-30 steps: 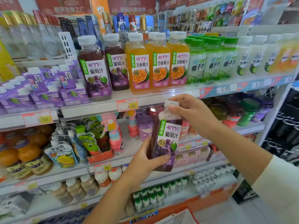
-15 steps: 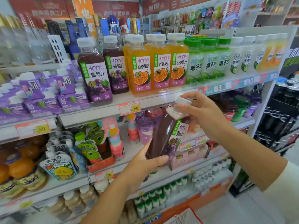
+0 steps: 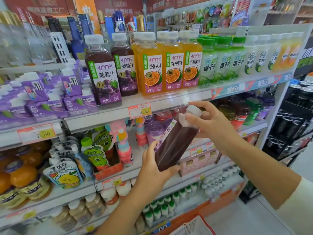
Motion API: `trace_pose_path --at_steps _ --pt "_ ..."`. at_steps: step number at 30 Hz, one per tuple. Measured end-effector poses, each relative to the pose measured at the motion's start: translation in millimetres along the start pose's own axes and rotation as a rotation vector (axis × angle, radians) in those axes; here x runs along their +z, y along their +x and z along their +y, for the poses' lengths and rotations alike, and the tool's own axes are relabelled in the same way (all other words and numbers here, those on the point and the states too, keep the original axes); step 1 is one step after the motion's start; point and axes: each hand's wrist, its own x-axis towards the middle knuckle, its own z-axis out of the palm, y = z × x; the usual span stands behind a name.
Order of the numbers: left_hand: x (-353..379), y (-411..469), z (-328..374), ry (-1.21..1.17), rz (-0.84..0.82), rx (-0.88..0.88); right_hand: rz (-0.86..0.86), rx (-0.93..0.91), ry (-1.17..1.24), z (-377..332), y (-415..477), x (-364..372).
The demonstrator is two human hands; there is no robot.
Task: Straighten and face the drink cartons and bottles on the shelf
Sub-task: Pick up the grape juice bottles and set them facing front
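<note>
I hold a dark grape juice bottle (image 3: 176, 143) in front of the shelves, tilted with its white cap up to the right and its label turned away to the left. My left hand (image 3: 155, 168) grips its base from below. My right hand (image 3: 210, 122) pinches the neck just under the cap. On the upper shelf (image 3: 169, 102) stand two more grape juice bottles (image 3: 105, 72), labels facing out, then three orange passion fruit bottles (image 3: 171, 65) and green-capped coconut water bottles (image 3: 221, 60). Purple cartons (image 3: 45, 97) lie stacked at the left.
Lower shelves carry yellow pouches (image 3: 66, 175), orange bottles (image 3: 20, 177), pink drinks (image 3: 125, 150), jars (image 3: 242, 112) and small white bottles (image 3: 169, 206). A red basket (image 3: 194, 226) sits near the floor. Black cans (image 3: 298, 112) fill a rack at the right.
The held bottle has tipped from upright to a slant, cap to the right, and turned so its label faces away. Both hands rose slightly toward the upper shelf.
</note>
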Motion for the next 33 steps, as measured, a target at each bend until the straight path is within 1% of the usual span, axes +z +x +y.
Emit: trace_pose_path --at_steps 3,4,6,8,11,14,15,18,19,21,23,25,27,29,30,33 --pt "0 -3 4 0.0 -0.004 0.02 0.03 0.024 0.081 2 2 -5" --pt "-2 -3 3 -0.042 -0.011 0.014 0.017 0.023 0.109 3 3 -7" --pt "-5 -2 2 -0.208 -0.043 -0.048 -0.027 0.016 0.16 5 3 -13" --pt "-8 1 -1 -0.343 -0.107 -0.106 -0.07 0.009 0.209 5 3 -18" --pt "-6 7 -4 -0.398 -0.18 -0.143 -0.146 0.04 0.271 7 8 -25" --pt "2 7 -3 -0.322 -0.145 -0.131 -0.171 0.106 0.264 9 13 -26" --pt "4 6 -1 -0.289 -0.109 -0.114 -0.159 0.117 0.209 9 13 -25" --pt "12 3 6 -0.112 0.031 -0.051 -0.138 0.103 -0.077 9 12 -24" --pt "14 2 9 -0.057 0.074 -0.024 -0.135 0.093 -0.119 8 11 -22" --pt "18 0 11 0.024 0.124 0.035 -0.097 0.075 -0.095 7 10 -20" --pt "20 -2 10 0.06 0.134 0.07 -0.05 0.065 -0.044 5 9 -19" --pt "20 -4 11 0.064 0.117 0.08 -0.028 0.063 -0.005 3 8 -21" --pt "16 -3 11 0.059 0.105 0.084 -0.052 0.051 0.031 4 6 -23" --pt "10 -2 12 0.028 0.048 0.067 -0.083 0.034 0.071 4 3 -25" --pt "6 -2 12 -0.018 -0.007 0.041 -0.091 0.029 0.085 3 1 -26" --pt "-4 1 15 -0.254 -0.166 -0.065 -0.12 0.013 0.12 3 -3 -28"
